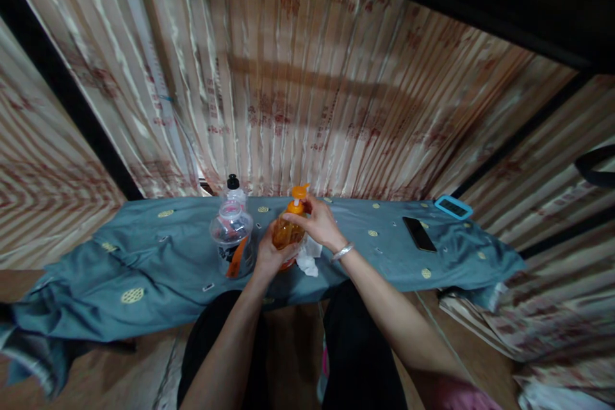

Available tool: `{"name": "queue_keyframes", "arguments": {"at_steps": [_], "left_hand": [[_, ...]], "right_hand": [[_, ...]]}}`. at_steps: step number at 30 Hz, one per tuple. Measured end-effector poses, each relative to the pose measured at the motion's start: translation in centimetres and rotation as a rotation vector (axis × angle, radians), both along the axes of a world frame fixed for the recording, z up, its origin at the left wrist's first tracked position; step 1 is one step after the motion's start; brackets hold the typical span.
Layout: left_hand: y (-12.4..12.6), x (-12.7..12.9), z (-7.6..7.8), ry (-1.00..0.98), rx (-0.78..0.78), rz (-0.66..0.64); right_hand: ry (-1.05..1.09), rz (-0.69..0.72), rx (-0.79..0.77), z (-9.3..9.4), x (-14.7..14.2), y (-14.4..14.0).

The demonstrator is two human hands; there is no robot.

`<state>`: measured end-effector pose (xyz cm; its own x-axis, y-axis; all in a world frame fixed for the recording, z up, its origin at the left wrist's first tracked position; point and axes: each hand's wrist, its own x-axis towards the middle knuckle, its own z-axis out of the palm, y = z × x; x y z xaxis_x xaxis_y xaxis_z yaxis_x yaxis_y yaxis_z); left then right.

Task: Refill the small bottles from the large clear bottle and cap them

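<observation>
Orange plastic filled my grip: my left hand point(269, 253) clasped the pump bottle point(287, 230) around its body, upright on the blue-grey cloth point(158, 256), while my right hand point(318, 223) pinched near its pump top. White tissue point(307, 259) lay just beside it, a clear bottle point(232, 230) to the left.

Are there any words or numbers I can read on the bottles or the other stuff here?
None can be read.
Orange pump bottle, held in the left hand and right hand: no label text shows.
Clear jar: an orange and dark label, print too blurred.
Curtain: red marks, too blurred.
Phone: dark screen.
Blue-edged device: display too small to read.
</observation>
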<state>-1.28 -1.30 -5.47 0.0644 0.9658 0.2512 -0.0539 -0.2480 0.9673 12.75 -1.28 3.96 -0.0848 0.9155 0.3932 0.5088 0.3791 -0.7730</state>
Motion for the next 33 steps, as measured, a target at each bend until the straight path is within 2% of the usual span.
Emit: {"name": "queue_keyframes", "arguments": {"at_steps": [7,13,15,21,33], "left_hand": [[0.1,0.0,-0.3,0.004,0.017,-0.006],[0.2,0.0,-0.2,-0.018,0.013,-0.021],[0.1,0.0,0.0,-0.024,0.021,-0.014],[-0.1,0.2,0.1,-0.04,0.018,-0.01],[0.0,0.2,-0.3,0.006,0.052,0.013]], "right_hand": [[-0.017,0.131,0.008,0.4,0.5,-0.5],[-0.015,-0.022,0.002,-0.4,-0.2,-0.1],[-0.012,-0.029,0.003,-0.2,-0.3,-0.3],[-0.05,0.113,0.012,0.3,0.5,-0.6],[-0.06,-0.137,0.035,-0.3,-1.2,-0.7]]}}
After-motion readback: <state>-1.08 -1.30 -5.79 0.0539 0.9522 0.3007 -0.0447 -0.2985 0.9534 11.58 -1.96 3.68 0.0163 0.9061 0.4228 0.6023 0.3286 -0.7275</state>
